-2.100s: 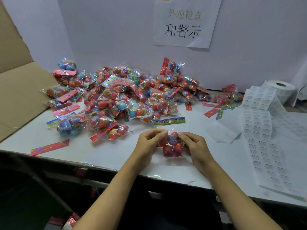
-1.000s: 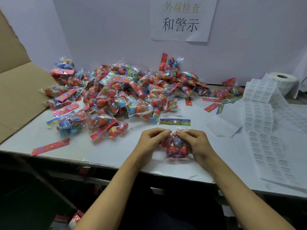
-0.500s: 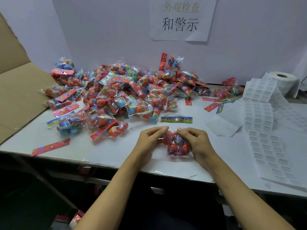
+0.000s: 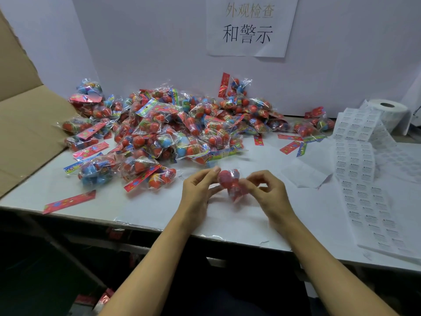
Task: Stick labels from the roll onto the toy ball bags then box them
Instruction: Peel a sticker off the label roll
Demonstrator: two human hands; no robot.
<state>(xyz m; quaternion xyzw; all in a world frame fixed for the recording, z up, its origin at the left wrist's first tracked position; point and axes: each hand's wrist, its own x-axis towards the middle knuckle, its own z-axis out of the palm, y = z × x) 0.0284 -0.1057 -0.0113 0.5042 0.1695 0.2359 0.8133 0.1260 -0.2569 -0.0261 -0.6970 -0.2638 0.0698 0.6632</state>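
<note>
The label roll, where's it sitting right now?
In the head view, the label roll stands at the table's far right, against the wall, its label strip trailing toward the near edge.

White work table (image 4: 159, 208) set against a pale wall (image 4: 148, 42); white paper sign (image 4: 250, 26) with printed Chinese characters fixed to the wall; loose red printed card strip (image 4: 69, 201) near the table's front edge.
</note>
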